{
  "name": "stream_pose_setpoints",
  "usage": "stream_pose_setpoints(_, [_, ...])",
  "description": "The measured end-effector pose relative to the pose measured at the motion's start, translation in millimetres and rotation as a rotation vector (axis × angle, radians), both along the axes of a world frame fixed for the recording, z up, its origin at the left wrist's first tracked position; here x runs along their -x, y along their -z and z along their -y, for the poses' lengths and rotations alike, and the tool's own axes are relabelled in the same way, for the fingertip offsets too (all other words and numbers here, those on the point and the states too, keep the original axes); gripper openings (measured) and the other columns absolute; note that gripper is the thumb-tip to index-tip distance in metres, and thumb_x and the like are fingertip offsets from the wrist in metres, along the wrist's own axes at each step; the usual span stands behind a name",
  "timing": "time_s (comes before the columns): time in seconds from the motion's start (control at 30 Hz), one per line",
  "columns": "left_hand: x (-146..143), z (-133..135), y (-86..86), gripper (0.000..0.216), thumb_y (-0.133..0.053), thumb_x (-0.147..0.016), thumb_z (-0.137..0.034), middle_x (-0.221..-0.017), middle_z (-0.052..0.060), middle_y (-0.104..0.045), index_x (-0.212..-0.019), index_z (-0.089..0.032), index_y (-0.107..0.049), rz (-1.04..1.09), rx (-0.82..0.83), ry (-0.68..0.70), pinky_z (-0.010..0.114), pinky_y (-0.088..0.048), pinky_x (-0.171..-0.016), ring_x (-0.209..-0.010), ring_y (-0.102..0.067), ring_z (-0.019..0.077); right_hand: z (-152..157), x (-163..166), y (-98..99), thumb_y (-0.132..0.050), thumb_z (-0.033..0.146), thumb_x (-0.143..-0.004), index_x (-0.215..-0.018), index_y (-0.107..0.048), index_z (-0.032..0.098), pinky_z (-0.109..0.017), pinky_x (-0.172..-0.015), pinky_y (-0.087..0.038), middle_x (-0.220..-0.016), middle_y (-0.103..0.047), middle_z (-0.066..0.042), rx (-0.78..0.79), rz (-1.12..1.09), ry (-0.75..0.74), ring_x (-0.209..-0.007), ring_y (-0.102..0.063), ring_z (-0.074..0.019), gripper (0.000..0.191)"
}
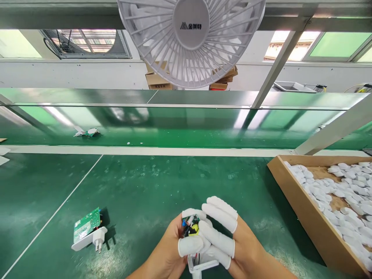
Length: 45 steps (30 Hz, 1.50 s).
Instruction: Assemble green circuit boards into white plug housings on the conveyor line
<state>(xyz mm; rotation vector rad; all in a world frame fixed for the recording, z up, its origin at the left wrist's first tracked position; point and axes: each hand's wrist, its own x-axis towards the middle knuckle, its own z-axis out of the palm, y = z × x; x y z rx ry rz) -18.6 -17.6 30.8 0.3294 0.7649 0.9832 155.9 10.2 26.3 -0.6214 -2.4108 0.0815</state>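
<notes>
Near the bottom middle, my left hand [171, 240] and my right hand [229, 236] come together, white covers on their fingers. Between them sits a circuit board [192, 226] with a yellow part, a blue part and black parts. My left thumb and fingers close on the board. Fingers of my right hand wrap round the same piece from the other side. Below them shows a white plastic plug housing [203, 265], with thin red and black wires running into it. Much of the board is covered by my fingers.
To the left on the green bench lies another plug housing [99, 236] with a green circuit board [87, 224]. A cardboard tray [302, 213] of small white pieces stands at right. A white fan [192, 23] hangs above. A small board [90, 132] lies on the belt beyond.
</notes>
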Motion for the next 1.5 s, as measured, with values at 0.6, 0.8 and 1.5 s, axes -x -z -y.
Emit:
stream_pose_setpoints(0.6, [-4, 4, 10.7, 0.024, -0.080, -0.056, -0.021, -0.065, -0.003, -0.063, -0.075, -0.020, -0.064, -0.021, 0.122, -0.084, 0.023, -0.050, -0.066, -0.060, -0.061, 0.0108, 18, 14, 24.4, -0.056, 0.010, -0.082, -0.119, -0.054, 0.021, -0.041, -0.092, -0.049, -0.118, -0.057, -0.013, 0.223, -0.468, 0.154, -0.116, -0.051, -0.0245, 0.039])
stream_pose_setpoints(0.8, [-1, 4, 12.3, 0.033, -0.082, -0.054, -0.023, -0.070, -0.003, -0.063, -0.081, -0.019, -0.062, -0.101, 0.052, -0.073, 0.023, -0.050, -0.065, -0.060, -0.060, 0.0106, 15, 10, 21.7, -0.045, 0.012, -0.086, -0.136, -0.038, 0.018, -0.043, -0.097, -0.045, -0.139, -0.039, -0.016, 0.277, -0.160, 0.022, -0.129, -0.036, -0.0271, 0.050])
stream_pose_setpoints(1.5, [0, 2, 13.5, 0.023, -0.072, -0.068, -0.016, -0.083, 0.004, -0.070, -0.090, -0.017, -0.063, 0.055, 0.002, 0.005, 0.031, -0.052, -0.081, -0.080, -0.067, 0.0180, 9, 9, 13.5, -0.055, -0.002, -0.076, -0.110, -0.060, 0.028, -0.036, -0.088, -0.052, -0.122, -0.058, -0.006, 0.347, -0.528, 0.038, -0.119, -0.050, -0.0232, 0.046])
